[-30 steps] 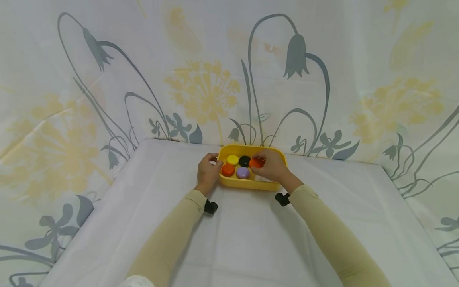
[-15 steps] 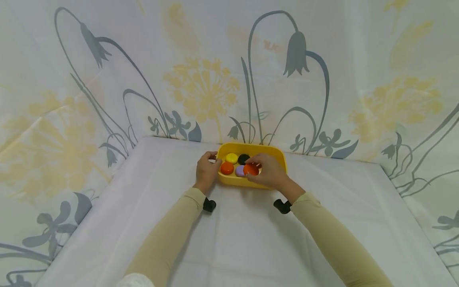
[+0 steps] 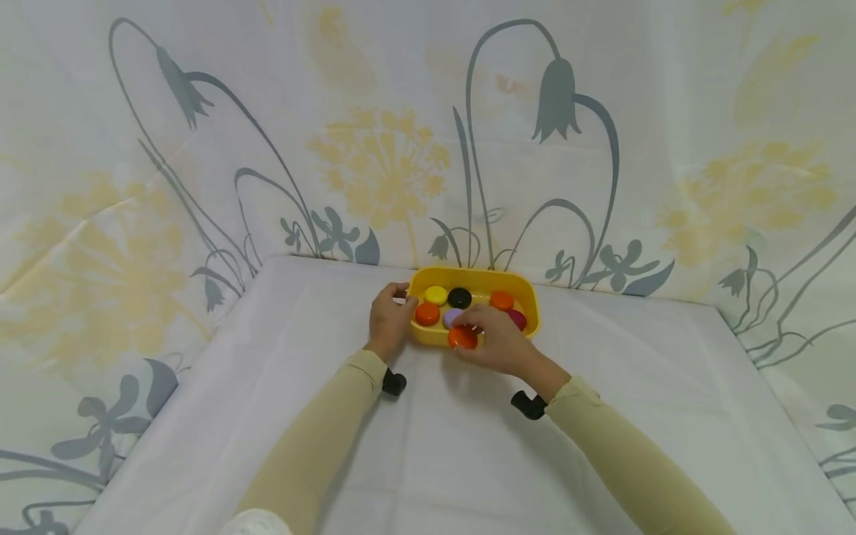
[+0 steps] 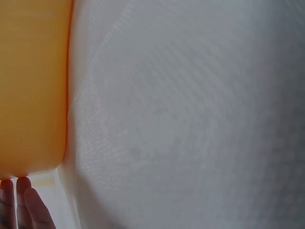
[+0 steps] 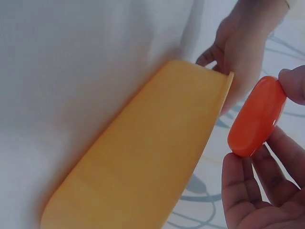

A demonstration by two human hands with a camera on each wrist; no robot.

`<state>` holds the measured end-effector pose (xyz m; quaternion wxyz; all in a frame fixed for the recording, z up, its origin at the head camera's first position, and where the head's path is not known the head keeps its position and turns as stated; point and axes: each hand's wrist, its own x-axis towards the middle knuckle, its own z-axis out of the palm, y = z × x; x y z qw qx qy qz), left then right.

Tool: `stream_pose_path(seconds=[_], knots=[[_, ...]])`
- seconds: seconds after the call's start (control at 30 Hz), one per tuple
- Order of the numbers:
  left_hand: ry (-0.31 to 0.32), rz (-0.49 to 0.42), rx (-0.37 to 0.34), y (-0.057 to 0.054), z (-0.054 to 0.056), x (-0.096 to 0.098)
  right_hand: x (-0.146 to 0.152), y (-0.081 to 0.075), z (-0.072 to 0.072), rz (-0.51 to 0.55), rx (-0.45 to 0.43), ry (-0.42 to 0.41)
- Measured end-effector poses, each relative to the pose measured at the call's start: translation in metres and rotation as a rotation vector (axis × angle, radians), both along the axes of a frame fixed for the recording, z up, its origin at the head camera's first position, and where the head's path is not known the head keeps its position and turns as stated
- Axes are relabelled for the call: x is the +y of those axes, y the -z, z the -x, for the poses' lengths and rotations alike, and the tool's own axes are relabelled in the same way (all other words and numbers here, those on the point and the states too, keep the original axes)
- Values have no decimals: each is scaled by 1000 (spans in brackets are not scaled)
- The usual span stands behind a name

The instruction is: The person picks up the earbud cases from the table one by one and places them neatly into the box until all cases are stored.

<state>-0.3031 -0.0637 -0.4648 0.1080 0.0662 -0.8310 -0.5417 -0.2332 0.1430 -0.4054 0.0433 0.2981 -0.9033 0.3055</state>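
A glossy orange disc (image 3: 461, 338) with rounded edges is pinched between the thumb and fingertips of my right hand (image 3: 498, 343), over the near wall of a yellow plastic tray (image 3: 428, 337). In the right wrist view the held disc (image 5: 255, 117) stands tilted beside the tray's side wall (image 5: 138, 148). My left hand (image 3: 390, 319) holds the tray's left end, thumb at the rim; its fingertips (image 4: 24, 188) touch the end wall in the left wrist view. Inside the tray lie a yellow disc (image 3: 435, 296), a black one, a lilac one partly covered by my right hand, and several others.
In the tray's left near corner is an orange-red disc (image 3: 427, 313); at the right are an orange disc (image 3: 501, 300) and a crimson disc (image 3: 517, 319). White cloth (image 3: 428, 446) covers the table. A flower-print curtain (image 3: 388, 148) hangs right behind the tray.
My right hand has carried the orange disc from inside the tray toward me, past the lilac disc to the near wall, uncovering discs at the right. My left hand stays at the tray's end.
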Motion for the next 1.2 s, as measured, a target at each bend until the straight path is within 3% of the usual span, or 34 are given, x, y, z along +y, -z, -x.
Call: stream_pose_path(seconds=[0.27, 0.57, 1.2], knots=[[-1, 13, 1, 1, 2, -1, -7, 2, -14, -37, -36, -4], [2, 15, 11, 2, 3, -1, -11, 17, -21, -98, -87, -26], [-6, 13, -34, 2, 3, 0, -17, 40, -19, -171, -119, -81]])
